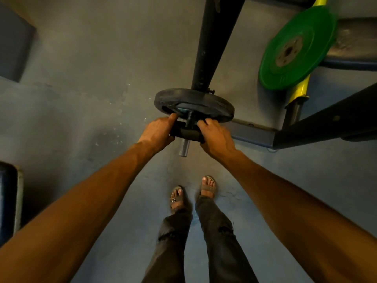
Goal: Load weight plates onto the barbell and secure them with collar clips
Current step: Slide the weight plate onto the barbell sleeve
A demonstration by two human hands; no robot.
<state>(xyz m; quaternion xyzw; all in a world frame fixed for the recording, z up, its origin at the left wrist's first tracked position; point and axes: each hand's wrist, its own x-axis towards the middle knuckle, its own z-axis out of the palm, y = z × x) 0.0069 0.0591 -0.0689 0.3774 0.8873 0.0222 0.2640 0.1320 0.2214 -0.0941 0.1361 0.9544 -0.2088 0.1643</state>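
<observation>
A large black weight plate (193, 104) sits on the barbell sleeve, whose bare steel end (184, 148) points toward me. In front of it a smaller black plate (186, 132) is threaded on the sleeve. My left hand (158, 132) grips its left edge and my right hand (216, 136) grips its right edge. A gap shows between the two plates. I see no collar clip.
A black rack upright (212, 43) rises behind the plates. At the right, a green plate (295, 48) hangs on a yellow peg (298, 91) beside a dark frame beam (326, 121). Padded equipment (9, 201) stands at the left edge. My sandalled feet (193, 195) stand on the concrete floor.
</observation>
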